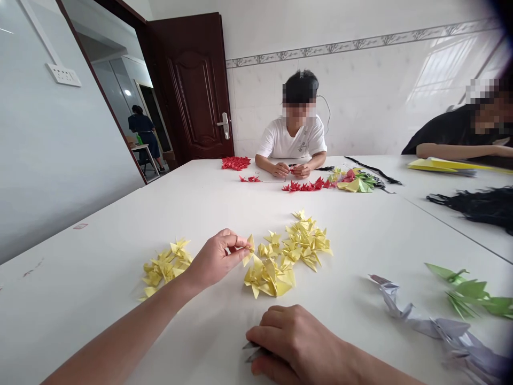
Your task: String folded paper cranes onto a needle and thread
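My left hand point(218, 254) pinches a small yellow folded paper crane point(249, 250) between thumb and fingertips, just above the table. Right beside it spreads a pile of yellow paper cranes point(306, 240), with more of them in a nearer clump point(268, 278). Another heap of yellow cranes point(162, 270) lies to the left, partly behind my left wrist. Low at the front, my right hand point(290, 342) is closed around what look like small scissors point(252, 353). Only their two pointed grey tips show; the rest is hidden under my fingers.
On the white table point(200, 337), grey paper cranes point(452, 331) and green cranes point(476, 291) lie at right. Opposite, a person in white point(292, 136) handles red cranes point(306, 185). Black cords point(476, 206) and yellow sheets point(436, 164) lie near another person at right.
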`<state>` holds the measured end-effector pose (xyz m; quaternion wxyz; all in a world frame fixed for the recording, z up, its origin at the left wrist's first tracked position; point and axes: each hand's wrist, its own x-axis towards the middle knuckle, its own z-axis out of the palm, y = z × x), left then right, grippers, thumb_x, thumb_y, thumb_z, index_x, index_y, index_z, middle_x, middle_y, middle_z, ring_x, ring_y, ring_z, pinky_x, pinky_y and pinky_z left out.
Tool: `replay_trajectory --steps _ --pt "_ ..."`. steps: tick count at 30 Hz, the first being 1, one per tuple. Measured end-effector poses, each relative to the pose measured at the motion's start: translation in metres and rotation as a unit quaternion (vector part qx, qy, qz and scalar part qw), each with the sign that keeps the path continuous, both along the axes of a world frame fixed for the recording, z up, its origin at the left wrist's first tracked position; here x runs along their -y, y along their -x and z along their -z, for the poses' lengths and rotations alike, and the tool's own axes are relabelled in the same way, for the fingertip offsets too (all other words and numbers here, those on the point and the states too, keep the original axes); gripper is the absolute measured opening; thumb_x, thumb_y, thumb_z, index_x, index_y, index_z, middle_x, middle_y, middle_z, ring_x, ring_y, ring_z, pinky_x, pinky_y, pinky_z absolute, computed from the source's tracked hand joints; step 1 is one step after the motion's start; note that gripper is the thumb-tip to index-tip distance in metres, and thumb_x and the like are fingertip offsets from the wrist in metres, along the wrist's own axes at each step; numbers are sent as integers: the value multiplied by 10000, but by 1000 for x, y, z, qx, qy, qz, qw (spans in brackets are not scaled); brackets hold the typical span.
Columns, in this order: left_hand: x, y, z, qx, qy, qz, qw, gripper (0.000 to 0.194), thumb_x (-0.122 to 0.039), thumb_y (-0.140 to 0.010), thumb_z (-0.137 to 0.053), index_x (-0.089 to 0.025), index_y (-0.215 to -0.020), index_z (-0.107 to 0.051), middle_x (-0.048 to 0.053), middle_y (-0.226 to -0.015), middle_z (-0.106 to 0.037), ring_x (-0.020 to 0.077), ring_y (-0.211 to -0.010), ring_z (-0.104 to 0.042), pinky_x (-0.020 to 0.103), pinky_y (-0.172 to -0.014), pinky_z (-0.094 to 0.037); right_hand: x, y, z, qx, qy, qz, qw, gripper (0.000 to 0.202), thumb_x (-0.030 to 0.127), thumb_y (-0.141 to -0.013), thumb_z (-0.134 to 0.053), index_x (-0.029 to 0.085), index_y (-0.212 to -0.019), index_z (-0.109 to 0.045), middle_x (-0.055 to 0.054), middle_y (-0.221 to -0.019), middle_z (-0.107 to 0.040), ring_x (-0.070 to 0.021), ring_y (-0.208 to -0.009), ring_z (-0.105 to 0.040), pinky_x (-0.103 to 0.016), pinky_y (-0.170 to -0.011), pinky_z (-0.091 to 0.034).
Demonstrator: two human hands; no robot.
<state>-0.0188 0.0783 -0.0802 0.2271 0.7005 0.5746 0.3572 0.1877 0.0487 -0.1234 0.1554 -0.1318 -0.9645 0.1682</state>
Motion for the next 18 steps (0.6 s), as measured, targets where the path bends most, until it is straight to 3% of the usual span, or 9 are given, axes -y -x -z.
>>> replay_trajectory --steps 4,6,8,11,12,15,18 --pt "-1 -1 7 -6 -26 -17 999 165 -298 -782 -572 -189 -821 -690 31 -832 -638 142 -718 -606 231 -614 -468 0 1 0 -7 15 19 1000 178 311 -889 -454 200 -918 -590 -10 -745 -610 -124 -628 -498 -229 -560 -338" --pt "-7 -6 5 20 -86 -45 995 168 -297 -785 -572 -174 -830 -678 35 -819 -646 138 -693 -601 233 -612 -473 -1 2 0 -7 22 26 999 178 315 -887 -457 203 -926 -590 -10 -754 -616 -124 -635 -507 -227 -563 -342" --pt "-15 -12 -2 45 -144 -54 987 171 -292 -783 -576 -165 -848 -670 39 -812 -651 131 -673 -598 229 -602 -479 -2 3 0 -3 32 31 999 177 319 -886 -463 208 -946 -588 -9 -765 -627 -128 -653 -525 -224 -574 -352" --pt "-23 -9 -27 11 -186 -8 982 152 -264 -739 -618 -167 -839 -678 42 -827 -662 110 -622 -584 209 -556 -470 0 5 -2 7 53 43 998 159 307 -887 -465 214 -911 -592 -6 -761 -629 -128 -663 -546 -214 -584 -374" --pt "-22 -1 -37 -3 -216 -10 976 160 -257 -732 -623 -167 -854 -676 46 -855 -661 108 -635 -584 208 -568 -473 1 5 -2 11 61 47 997 152 296 -887 -465 216 -899 -594 -6 -762 -628 -128 -665 -554 -210 -586 -384" --pt "-8 43 -61 14 -284 -124 951 236 -289 -774 -580 -166 -966 -643 48 -874 -664 129 -724 -598 221 -623 -480 2 7 0 26 73 55 996 151 265 -889 -463 223 -910 -606 -11 -773 -630 -131 -677 -590 -204 -590 -417" --pt "16 95 -58 -37 -187 -216 958 244 -320 -754 -577 -145 -904 -657 51 -820 -682 145 -709 -609 246 -650 -486 0 9 9 25 60 52 997 159 268 -892 -463 225 -915 -614 -19 -768 -642 -143 -679 -621 -207 -599 -455"
